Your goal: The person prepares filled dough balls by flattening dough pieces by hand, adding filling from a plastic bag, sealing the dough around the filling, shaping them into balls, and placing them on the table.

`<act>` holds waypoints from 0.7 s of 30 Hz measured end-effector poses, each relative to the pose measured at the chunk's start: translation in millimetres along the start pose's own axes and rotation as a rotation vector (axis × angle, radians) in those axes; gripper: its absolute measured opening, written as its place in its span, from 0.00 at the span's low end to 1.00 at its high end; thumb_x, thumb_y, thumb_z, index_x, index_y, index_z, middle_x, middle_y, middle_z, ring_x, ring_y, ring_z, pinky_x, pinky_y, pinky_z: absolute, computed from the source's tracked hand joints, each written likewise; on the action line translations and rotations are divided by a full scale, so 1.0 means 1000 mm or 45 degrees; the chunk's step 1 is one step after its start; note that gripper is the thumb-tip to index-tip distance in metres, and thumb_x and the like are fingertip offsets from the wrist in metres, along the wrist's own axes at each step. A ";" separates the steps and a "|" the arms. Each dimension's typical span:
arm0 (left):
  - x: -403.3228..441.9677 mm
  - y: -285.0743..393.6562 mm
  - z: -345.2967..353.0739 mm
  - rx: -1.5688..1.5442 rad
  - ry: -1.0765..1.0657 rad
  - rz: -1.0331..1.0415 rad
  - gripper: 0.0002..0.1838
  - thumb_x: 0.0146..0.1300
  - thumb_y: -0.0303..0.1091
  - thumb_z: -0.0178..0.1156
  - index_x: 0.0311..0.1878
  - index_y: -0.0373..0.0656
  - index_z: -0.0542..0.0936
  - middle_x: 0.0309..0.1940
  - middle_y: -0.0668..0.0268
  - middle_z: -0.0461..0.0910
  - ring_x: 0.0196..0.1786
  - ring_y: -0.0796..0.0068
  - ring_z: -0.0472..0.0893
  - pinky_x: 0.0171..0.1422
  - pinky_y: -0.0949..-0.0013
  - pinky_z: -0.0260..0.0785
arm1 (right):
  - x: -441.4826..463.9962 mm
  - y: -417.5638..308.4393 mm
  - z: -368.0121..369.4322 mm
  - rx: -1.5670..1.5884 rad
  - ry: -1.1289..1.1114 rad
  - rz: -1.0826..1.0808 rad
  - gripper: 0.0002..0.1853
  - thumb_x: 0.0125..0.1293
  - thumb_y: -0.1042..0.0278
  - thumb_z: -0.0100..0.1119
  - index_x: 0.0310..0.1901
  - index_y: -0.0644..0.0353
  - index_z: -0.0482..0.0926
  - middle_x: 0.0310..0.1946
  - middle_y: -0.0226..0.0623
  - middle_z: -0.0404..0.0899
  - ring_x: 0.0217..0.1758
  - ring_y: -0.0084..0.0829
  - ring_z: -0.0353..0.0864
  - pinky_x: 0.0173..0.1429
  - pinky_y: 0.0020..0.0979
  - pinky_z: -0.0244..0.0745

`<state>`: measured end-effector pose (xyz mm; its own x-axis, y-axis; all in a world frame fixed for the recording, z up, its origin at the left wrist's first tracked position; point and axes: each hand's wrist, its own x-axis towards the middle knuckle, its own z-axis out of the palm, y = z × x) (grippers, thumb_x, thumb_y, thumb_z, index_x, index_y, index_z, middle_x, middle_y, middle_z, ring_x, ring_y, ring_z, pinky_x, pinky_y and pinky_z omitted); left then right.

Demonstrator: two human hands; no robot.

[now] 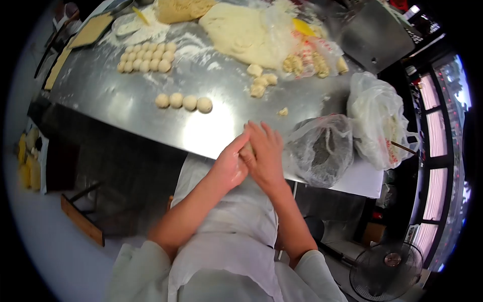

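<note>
Over the front edge of the steel table, my left hand (233, 162) and my right hand (265, 152) are pressed together. A piece of dough (246, 148) shows in part between them, mostly hidden by the fingers and palms. Ahead and to the left, a short row of dough balls (189, 102) rests on the table. Farther back is a larger group of dough balls (144, 66) in close rows. Several cut dough pieces (258, 89) lie beyond my hands, and one small scrap of dough (283, 111) sits nearer.
A large dough sheet (236, 32) covers the back of the steel table (115, 103), partly under plastic. Flour (156, 31) is piled at back left. Plastic bags (322, 151) stand on the right. A fan (387, 272) and a wooden stool (83, 220) are below.
</note>
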<state>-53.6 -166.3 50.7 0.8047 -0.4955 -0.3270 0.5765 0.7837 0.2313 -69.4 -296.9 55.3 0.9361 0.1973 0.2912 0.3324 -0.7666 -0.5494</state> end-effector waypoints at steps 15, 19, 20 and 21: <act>0.025 0.000 -0.034 2.612 -0.113 1.053 0.24 0.70 0.28 0.60 0.67 0.33 0.73 0.69 0.49 0.70 0.79 0.44 0.63 0.83 0.45 0.52 | -0.004 0.028 -0.015 0.955 0.222 0.589 0.21 0.78 0.72 0.57 0.67 0.71 0.74 0.61 0.45 0.84 0.65 0.30 0.81 0.70 0.32 0.73; 0.003 0.035 -0.037 1.987 0.215 1.428 0.18 0.71 0.25 0.59 0.62 0.39 0.79 0.59 0.55 0.79 0.66 0.53 0.76 0.69 0.58 0.69 | -0.017 0.036 -0.008 0.621 0.087 0.526 0.25 0.71 0.75 0.63 0.69 0.66 0.75 0.59 0.44 0.84 0.57 0.33 0.84 0.65 0.33 0.77; 0.002 0.038 -0.048 1.714 0.333 1.308 0.16 0.71 0.23 0.58 0.61 0.40 0.81 0.56 0.57 0.81 0.60 0.58 0.80 0.62 0.62 0.73 | -0.015 0.033 -0.009 0.506 0.004 0.512 0.27 0.69 0.75 0.65 0.69 0.65 0.75 0.59 0.44 0.84 0.56 0.33 0.84 0.64 0.33 0.77; 0.006 0.043 -0.067 1.699 0.392 1.316 0.14 0.71 0.19 0.56 0.57 0.39 0.82 0.53 0.59 0.82 0.51 0.67 0.81 0.50 0.69 0.75 | -0.012 0.026 -0.007 0.464 -0.055 0.528 0.33 0.64 0.73 0.71 0.71 0.61 0.73 0.60 0.45 0.82 0.54 0.38 0.83 0.61 0.36 0.78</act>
<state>-33.1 -110.2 -2.8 0.9273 0.1867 0.3245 -0.2868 -0.2031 0.9362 -72.6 -323.3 43.4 0.9984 -0.0450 -0.0354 -0.0538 -0.5261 -0.8487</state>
